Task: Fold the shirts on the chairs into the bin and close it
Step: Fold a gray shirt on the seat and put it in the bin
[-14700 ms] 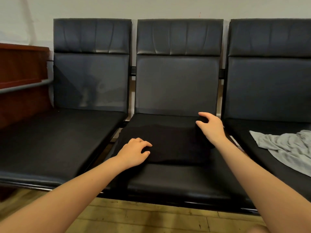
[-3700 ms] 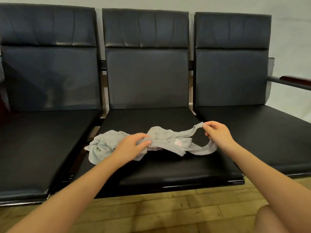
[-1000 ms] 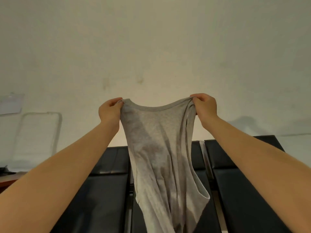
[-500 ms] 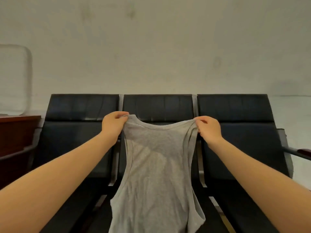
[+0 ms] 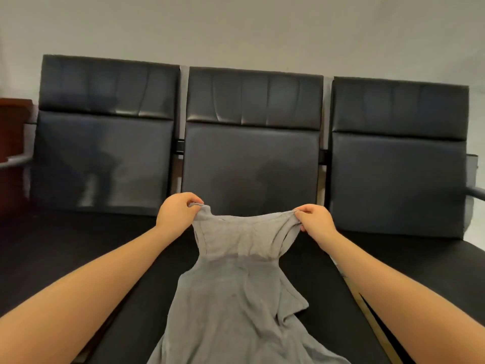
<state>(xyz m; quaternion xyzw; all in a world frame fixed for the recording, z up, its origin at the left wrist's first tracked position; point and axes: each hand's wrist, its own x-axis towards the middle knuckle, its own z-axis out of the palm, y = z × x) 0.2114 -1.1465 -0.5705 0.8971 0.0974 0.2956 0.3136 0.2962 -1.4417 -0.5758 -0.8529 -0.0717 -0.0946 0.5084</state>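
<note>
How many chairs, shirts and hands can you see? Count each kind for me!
Black chairs: 3
Grey shirt: 1
Hands: 2, left hand and right hand, each pinching a shirt strap
Total: 6

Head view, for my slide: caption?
Left hand and right hand pinch grey cotton tank top over middle black padded chair.

We can read no text, label, brand, number or sign anywhere in this view.
</note>
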